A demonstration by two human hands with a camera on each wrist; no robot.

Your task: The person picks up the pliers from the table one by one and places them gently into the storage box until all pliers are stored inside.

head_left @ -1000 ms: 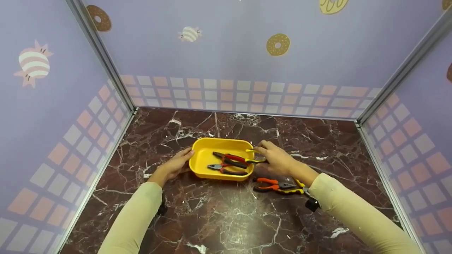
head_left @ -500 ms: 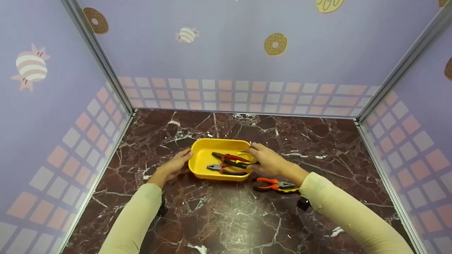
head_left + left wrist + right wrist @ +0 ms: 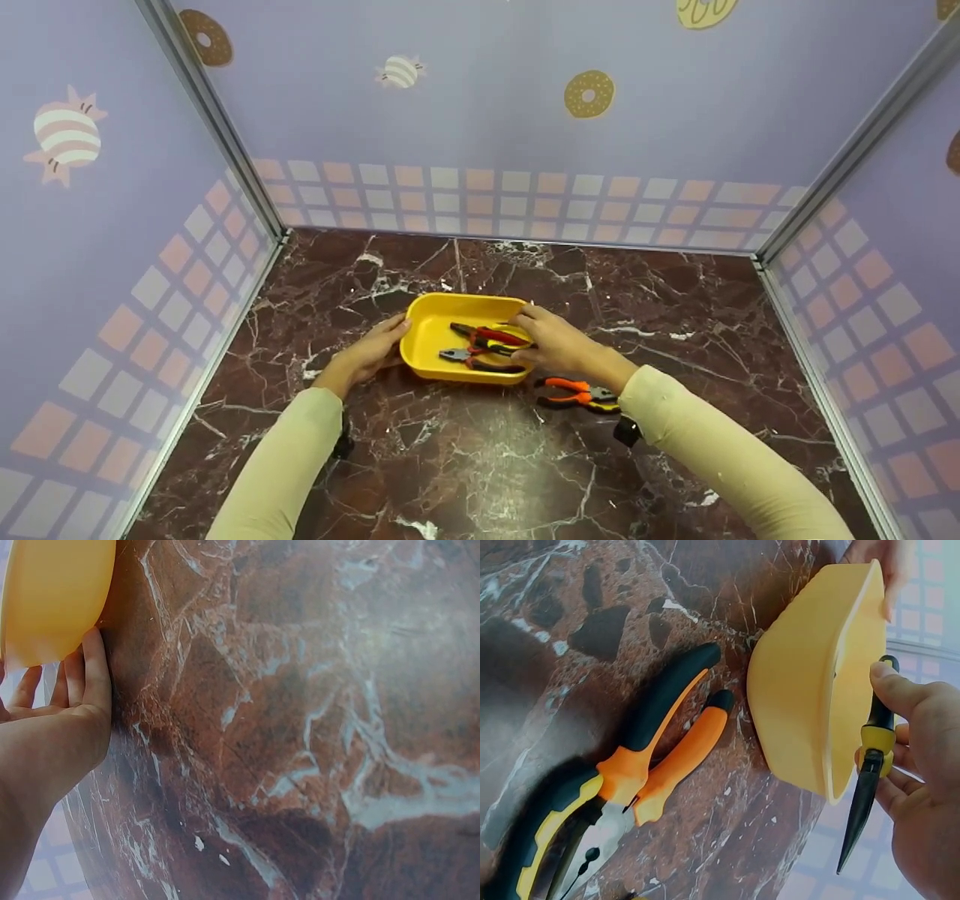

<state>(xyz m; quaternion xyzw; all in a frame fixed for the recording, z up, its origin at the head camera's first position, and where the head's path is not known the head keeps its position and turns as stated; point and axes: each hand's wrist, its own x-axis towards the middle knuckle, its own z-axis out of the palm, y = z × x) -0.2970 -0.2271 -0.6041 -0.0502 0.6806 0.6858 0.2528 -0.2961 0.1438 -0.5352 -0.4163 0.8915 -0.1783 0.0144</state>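
Lilac wall panels (image 3: 480,120) with printed sweets and doughnuts closed in the back and both sides. Within them spread the dark marble-patterned bench (image 3: 420,472). The yellow bin (image 3: 429,343) stood upright near the middle of it, its long side facing the person, probably so that both hands could get to its ends.

The left hand (image 3: 373,350) was at the bin's left end, its grip drawn in on the wall, thumb at the rim and fingers against the outside, most likely to keep the bin from sliding. The right hand (image 3: 555,341) was at the opposite end, its grip parted only by the thickness of the yellow-collared pliers (image 3: 877,738) that it pinched. Their handles reached in over the bin and their pointed nose faced out, which suggested a hold chosen to keep the handles foremost.

Inside the bin lay two red-and-black pairs, the farther pliers (image 3: 495,334) and the nearer pliers (image 3: 496,367), both with heads to the left. Outside, just beside the bin, the orange-handled pliers (image 3: 580,397) rested on the bench. Next to their head was a yellow-and-black handle (image 3: 526,821), its far end out of sight.
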